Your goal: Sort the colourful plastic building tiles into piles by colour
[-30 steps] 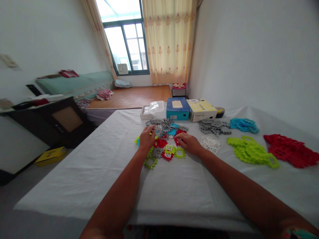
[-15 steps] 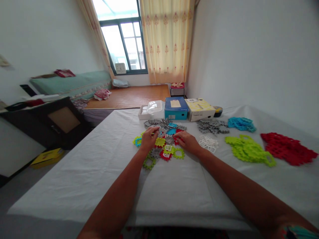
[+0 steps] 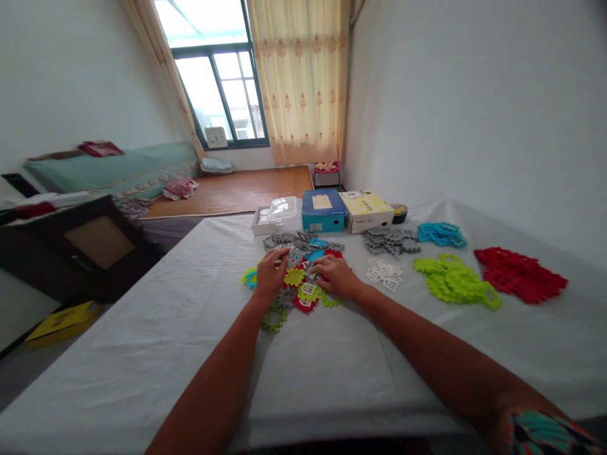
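Observation:
A mixed pile of flat, toothed plastic pieces in several colours lies on the white cloth between my hands. My left hand [image 3: 272, 273] is at the pile's left side, fingers bent and fingertips together near a grey piece [image 3: 294, 256]; what they hold, if anything, is hidden. My right hand [image 3: 336, 277] lies palm down over the right side, fingers apart and reaching toward the middle, above red pieces [image 3: 333, 254]. Between the hands are a yellow-green gear-shaped piece [image 3: 294, 277] and a blue piece [image 3: 315, 254]. A white lattice piece [image 3: 308, 289] lies closer to me.
Sorted to the right are white lattice pieces [image 3: 384, 272], grey pieces [image 3: 389, 240], blue pieces [image 3: 442, 234], lime-green pieces [image 3: 450, 281] and red pieces [image 3: 519, 275]. Behind the pile stand a clear plastic container [image 3: 284, 213], a blue box [image 3: 324, 212] and a yellow-white box [image 3: 366, 212].
The view has turned a little to the right. My right hand has moved slightly left and toward me, partly covering a green ring-shaped piece. My left hand stays about where it was on the pile.

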The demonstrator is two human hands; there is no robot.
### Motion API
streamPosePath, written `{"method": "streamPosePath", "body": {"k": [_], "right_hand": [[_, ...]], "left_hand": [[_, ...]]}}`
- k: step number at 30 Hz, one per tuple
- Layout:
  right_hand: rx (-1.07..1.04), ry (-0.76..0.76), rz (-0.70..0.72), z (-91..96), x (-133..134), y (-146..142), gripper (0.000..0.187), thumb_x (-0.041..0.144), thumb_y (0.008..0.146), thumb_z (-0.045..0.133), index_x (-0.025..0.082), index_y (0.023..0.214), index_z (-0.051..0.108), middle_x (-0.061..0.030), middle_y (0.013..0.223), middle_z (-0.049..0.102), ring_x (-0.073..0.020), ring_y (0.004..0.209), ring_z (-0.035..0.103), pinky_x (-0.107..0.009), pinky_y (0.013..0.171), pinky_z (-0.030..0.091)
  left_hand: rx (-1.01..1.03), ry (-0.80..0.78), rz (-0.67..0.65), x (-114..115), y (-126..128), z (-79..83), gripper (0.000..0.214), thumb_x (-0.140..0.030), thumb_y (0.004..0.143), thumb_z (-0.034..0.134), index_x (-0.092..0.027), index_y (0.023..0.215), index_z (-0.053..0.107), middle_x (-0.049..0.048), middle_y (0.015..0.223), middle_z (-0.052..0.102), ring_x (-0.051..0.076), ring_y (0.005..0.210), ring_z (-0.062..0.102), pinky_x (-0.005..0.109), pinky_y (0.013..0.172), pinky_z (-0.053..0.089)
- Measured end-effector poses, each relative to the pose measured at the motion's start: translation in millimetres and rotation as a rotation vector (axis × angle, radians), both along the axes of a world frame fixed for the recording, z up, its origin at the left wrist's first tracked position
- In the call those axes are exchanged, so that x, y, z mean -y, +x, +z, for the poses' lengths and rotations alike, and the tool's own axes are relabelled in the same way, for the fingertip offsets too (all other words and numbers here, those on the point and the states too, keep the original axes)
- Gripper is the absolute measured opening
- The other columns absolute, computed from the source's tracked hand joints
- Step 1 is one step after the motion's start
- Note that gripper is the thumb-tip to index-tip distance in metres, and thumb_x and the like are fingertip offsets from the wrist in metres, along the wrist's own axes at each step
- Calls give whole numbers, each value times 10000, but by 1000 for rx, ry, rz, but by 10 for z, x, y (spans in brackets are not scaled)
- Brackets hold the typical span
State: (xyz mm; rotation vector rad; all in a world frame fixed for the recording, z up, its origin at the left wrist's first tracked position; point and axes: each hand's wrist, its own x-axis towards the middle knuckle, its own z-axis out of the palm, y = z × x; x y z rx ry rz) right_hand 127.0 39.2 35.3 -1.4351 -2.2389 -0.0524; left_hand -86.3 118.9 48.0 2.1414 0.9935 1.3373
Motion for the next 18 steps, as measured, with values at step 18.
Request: {"method": "streamPosePath", "body": {"k": [18], "right_hand": [[-194,288,-1023,-71,11,1829,510,400,855,525,133,1289,509,-194,1184,616,-357,1117,476,-492,859,418]], "left_hand": [[-32,-25,-7,10,-24,-25,251,-289,845,541,-195,1022,692,73,1014,661,184,919,644,302,720,590]]}}
